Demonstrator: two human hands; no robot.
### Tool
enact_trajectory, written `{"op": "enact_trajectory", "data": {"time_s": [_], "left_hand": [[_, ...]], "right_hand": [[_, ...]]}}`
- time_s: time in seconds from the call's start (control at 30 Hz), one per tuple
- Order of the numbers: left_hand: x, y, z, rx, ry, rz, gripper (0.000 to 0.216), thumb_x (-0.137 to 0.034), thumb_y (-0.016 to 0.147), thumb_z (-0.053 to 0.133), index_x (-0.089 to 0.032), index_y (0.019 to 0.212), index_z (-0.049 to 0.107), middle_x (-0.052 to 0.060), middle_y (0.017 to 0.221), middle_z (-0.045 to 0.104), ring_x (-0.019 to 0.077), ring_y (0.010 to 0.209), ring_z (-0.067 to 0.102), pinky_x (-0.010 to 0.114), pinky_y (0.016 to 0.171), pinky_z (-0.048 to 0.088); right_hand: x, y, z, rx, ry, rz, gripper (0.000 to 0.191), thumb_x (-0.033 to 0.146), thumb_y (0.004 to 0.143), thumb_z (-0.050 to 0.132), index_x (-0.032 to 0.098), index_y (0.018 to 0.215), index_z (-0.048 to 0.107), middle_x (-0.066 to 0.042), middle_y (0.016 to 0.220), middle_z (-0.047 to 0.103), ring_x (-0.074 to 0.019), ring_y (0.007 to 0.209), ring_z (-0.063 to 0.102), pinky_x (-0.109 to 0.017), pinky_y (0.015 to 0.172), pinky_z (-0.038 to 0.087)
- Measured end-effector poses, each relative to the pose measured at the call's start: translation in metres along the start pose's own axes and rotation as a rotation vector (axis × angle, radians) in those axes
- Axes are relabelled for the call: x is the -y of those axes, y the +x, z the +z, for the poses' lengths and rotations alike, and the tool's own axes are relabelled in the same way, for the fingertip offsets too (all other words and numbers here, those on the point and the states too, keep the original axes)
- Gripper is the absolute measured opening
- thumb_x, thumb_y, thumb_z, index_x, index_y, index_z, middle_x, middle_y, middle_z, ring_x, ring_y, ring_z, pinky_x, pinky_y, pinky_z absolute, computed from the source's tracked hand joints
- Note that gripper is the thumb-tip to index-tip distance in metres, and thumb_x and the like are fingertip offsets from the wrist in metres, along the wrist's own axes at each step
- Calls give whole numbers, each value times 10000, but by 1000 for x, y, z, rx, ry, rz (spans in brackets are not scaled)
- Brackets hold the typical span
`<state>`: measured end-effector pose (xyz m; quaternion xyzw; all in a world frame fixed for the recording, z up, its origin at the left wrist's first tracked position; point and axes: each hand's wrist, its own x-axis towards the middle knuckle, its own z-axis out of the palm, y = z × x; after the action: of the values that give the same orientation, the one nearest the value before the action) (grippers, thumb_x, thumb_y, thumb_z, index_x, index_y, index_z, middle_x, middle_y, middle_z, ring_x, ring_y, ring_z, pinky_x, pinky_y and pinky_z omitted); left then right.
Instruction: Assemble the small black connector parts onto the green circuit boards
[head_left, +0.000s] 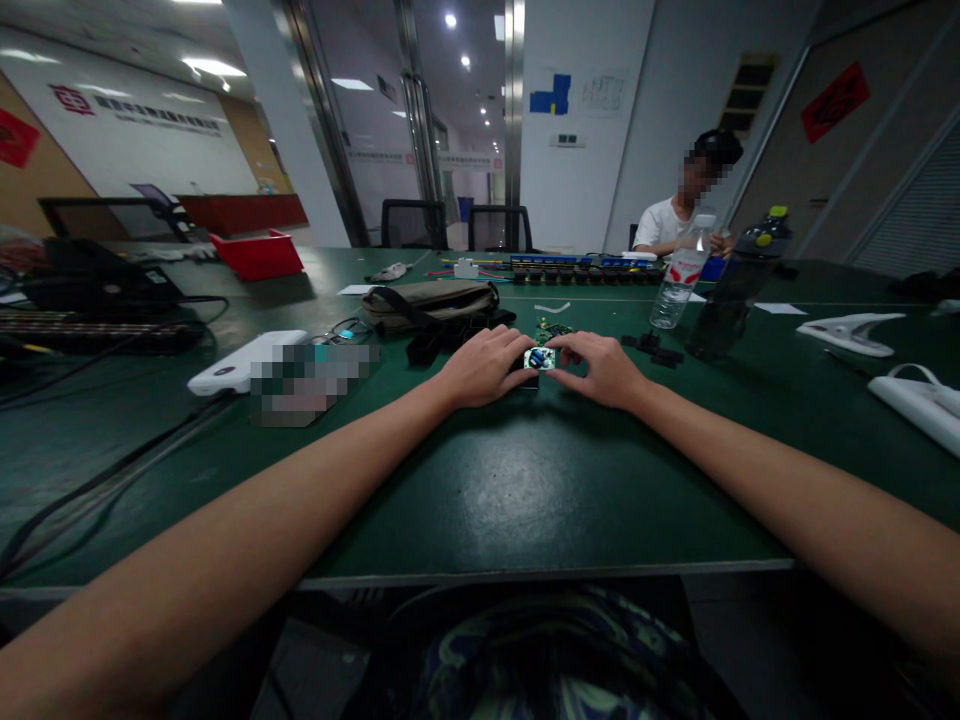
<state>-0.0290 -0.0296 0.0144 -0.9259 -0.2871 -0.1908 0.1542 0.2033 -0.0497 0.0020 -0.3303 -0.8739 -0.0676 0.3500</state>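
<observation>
A small green circuit board (539, 358) with white and dark blue parts is held up between my two hands, just above the table. My left hand (486, 368) pinches its left side, thumb below and fingers above. From the other side, my right hand (604, 370) has its thumb and curled forefinger at the board's right edge. Under the board a small black piece (530, 382) shows in part. Right behind it lie several more green circuit boards (553, 328) in a loose heap.
On the dark green table (517, 490) are a grey-brown pouch (431, 303), a white power bank (247, 362), black parts (654, 349), a clear bottle (681, 272) and a dark bottle (739, 285). A red bin (257, 256) stands far left. Another person (671, 225) sits across the table.
</observation>
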Motion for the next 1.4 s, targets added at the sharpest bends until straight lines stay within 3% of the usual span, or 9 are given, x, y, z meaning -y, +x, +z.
{"op": "enact_trajectory", "data": {"time_s": [1.4], "left_hand": [[0, -1, 2, 13, -18, -33, 373, -480, 964, 432, -178, 1148, 550, 101, 1049, 643, 249, 995, 575, 369, 857, 436]], "right_hand": [[-1, -1, 2, 17, -30, 68, 263, 347, 847, 660, 201, 1066, 655, 16, 678, 659, -156, 637, 603, -282, 709, 430]]}}
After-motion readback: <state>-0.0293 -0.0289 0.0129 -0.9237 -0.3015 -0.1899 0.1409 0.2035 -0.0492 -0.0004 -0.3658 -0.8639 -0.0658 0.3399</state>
